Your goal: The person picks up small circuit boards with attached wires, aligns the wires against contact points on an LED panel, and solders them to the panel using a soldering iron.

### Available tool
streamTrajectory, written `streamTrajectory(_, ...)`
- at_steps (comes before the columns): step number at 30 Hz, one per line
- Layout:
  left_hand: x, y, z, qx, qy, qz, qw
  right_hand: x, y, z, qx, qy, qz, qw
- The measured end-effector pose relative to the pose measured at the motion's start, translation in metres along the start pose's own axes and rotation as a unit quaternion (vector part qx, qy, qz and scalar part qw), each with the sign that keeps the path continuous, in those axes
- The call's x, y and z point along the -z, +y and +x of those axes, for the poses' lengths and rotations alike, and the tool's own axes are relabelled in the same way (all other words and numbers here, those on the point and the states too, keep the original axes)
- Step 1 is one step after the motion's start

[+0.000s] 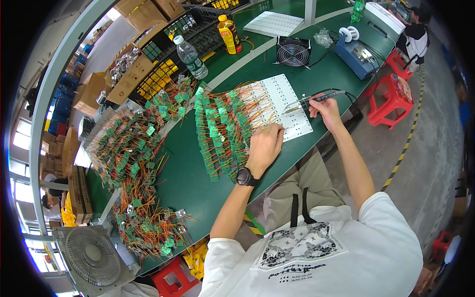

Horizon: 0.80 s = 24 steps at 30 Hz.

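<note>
My right hand is closed round a slim soldering iron with a dark cable. Its thin metal tip reaches left over a white board dotted with rows of small marks. At the near edge of that board, my left hand rests with its fingers curled together; whatever they pinch is hidden. A black watch is on the left wrist. Red and orange wires run from the white board to rows of small green circuit boards lying just left of my left hand.
A large heap of wired circuit boards covers the table's left side. Beyond the white board stand a small black fan, a blue unit with a white spool, a yellow-capped bottle and a clear bottle. Red stools stand right.
</note>
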<state>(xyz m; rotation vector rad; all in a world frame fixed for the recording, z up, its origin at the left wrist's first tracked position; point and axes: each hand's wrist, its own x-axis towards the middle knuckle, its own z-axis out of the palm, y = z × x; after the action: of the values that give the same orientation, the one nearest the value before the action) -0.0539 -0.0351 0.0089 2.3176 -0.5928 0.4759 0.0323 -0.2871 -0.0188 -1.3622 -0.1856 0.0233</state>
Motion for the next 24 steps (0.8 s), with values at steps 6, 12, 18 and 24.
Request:
streamTrajectory(6,0.001,-0.001,-0.001,0.011,-0.019,-0.023,0.999,0.000,0.000,-0.001,0.006,0.001,-0.009,1.000)
streamTrajectory(12,0.000,-0.003,0.000,0.025,-0.045,-0.039,0.998,0.001,0.003,0.001,0.007,0.003,0.000,1.000)
streamTrajectory(18,-0.004,0.000,-0.002,-0.020,-0.007,0.060,0.998,0.000,-0.007,0.006,-0.041,-0.028,0.017,0.999)
streamTrajectory(24,-0.007,-0.001,-0.005,-0.023,0.012,0.044,0.999,0.003,-0.008,-0.001,-0.030,-0.078,-0.014,0.996)
